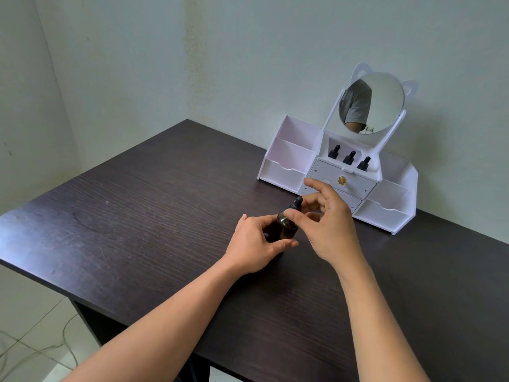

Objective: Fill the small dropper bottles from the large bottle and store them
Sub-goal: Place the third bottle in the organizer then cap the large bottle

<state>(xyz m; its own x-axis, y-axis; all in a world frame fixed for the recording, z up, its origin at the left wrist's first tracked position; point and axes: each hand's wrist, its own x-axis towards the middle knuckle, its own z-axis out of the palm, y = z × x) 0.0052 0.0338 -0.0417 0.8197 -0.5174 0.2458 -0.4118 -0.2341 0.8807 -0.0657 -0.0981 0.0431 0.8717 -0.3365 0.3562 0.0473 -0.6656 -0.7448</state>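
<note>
A large dark amber bottle (370,226) with a black dropper cap (296,203) stands on the dark table, tilted slightly toward the organizer. My left hand (254,244) wraps around its body. My right hand (327,224) pinches the cap and the bottle's neck between thumb and fingers, index finger raised. Three small dropper bottles (349,157) with black caps stand in a row in the middle compartment of the white organizer (289,158), behind my hands.
The white organizer has open side bins, two grey drawers (330,179) with a gold knob, and a round cat-eared mirror (371,103) reflecting a person's sleeve. It stands at the dark wood table's (165,202) back right, near the wall. The table's left edge drops to a tiled floor.
</note>
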